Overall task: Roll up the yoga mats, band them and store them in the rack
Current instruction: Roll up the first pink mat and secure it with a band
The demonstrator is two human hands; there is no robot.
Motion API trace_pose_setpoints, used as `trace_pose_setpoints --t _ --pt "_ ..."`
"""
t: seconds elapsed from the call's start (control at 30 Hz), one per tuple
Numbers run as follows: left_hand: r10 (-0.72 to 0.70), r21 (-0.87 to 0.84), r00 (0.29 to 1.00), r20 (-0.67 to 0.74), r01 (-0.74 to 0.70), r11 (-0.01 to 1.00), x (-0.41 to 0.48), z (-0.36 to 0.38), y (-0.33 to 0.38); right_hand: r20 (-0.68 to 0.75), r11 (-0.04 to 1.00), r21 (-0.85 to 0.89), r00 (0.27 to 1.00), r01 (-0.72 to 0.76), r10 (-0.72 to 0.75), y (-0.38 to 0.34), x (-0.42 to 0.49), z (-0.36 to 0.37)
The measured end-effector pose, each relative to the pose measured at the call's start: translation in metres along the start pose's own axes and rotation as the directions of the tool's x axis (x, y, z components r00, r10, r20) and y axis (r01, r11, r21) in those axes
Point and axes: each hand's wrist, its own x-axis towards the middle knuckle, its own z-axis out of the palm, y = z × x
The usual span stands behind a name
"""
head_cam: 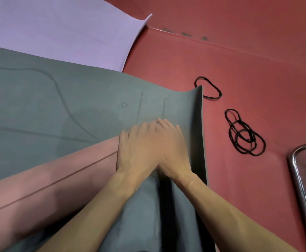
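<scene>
- Lying across the lower left is a dusty-pink rubber yoga mat (39, 188) with a thin dark line along its length. It rests on top of another mat, and its short end reaches the hands.
- Upper left, a flat lilac foam yoga mat (57, 30) is spread on the floor, its far right corner slightly lifted. Its near edge is overlapped by the next mat.
- A grey-green rubber yoga mat (57, 99) with faint printed lines and a small circle fills the middle. It is unrolled, and its right end curls upward like a lip.
- The left hand (135, 150) lies flat with fingers straight, gripping nothing. It presses on the end of the pink mat and the grey-green one beyond.
- The right hand (174, 148) touches the left one and is also flat with fingers extended — palm down on the grey-green mat, just beside the curled end.
- A single black elastic band loop (208, 88) sits on the dark red floor (239, 51), beside the curled corner.
- A tangle of black elastic bands (245, 135) lies nearer, apart from the mat.
- A curved chrome metal tube (301, 188) shows at the right edge — I cannot tell what it belongs to.
</scene>
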Motion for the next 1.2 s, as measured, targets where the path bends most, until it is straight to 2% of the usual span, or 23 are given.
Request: trace_pose_setpoints --t 0.13,0.2,0.27,0.33,0.43,0.5,0.57,0.63,0.7,0.77,0.83,0.97,1.07,1.2 --pt "0.063 -0.008 0.998 0.003 -0.063 0.998 0.015 0.006 0.011 -0.041 1.0 -0.014 0.999 -0.023 0.023 0.015 0.004 -0.007" --pt "0.077 -0.012 0.997 0.01 -0.077 0.997 0.021 0.009 0.014 -0.117 1.0 0.029 0.993 -0.002 0.005 0.024 0.012 -0.017" --pt "0.091 0.023 0.993 0.076 -0.093 0.995 0.025 0.01 0.016 -0.234 0.997 0.068 0.972 -0.021 0.036 0.04 0.025 -0.032" --pt "0.099 0.085 0.983 0.155 -0.113 0.99 0.027 0.014 0.016 -0.33 0.987 0.097 0.932 -0.128 0.153 0.067 0.037 -0.049" --pt "0.076 0.123 0.974 0.213 -0.104 0.987 0.032 0.014 0.017 -0.374 0.918 0.141 0.838 -0.372 0.397 0.117 0.042 -0.067" --pt "0.068 0.145 0.97 0.233 -0.104 0.984 0.036 0.011 0.019 -0.365 0.801 0.192 0.716 -0.567 0.595 0.148 0.039 -0.077" --pt "0.069 0.142 0.969 0.239 -0.106 0.984 0.037 0.01 0.019 -0.305 0.67 0.128 0.614 -0.731 0.728 0.179 0.032 -0.084" --pt "0.085 0.123 0.972 0.218 -0.114 0.986 0.035 0.012 0.017 -0.165 0.575 -0.044 0.574 -0.817 0.802 0.21 0.02 -0.083" --pt "0.101 0.105 0.975 0.196 -0.123 0.987 0.033 0.016 0.015 -0.017 0.537 -0.189 0.549 -0.822 0.835 0.233 0.008 -0.077" --pt "0.11 0.084 0.982 0.152 -0.124 0.989 0.031 0.02 0.015 0.067 0.54 -0.261 0.543 -0.8 0.837 0.244 -0.001 -0.069" --pt "0.122 0.069 0.986 0.112 -0.13 0.989 0.03 0.022 0.015 0.075 0.545 -0.323 0.554 -0.773 0.829 0.247 -0.004 -0.063" --pt "0.144 0.074 0.985 0.093 -0.151 0.986 0.026 0.023 0.015 -0.055 0.512 -0.46 0.599 -0.726 0.799 0.241 -0.007 -0.052" --pt "0.15 0.083 0.986 0.077 -0.156 0.984 0.023 0.025 0.016 -0.084 0.485 -0.546 0.621 -0.683 0.78 0.234 -0.008 -0.046" --pt "0.167 0.077 0.984 0.059 -0.172 0.982 0.018 0.026 0.015 -0.151 0.493 -0.498 0.631 -0.714 0.761 0.232 -0.007 -0.05"
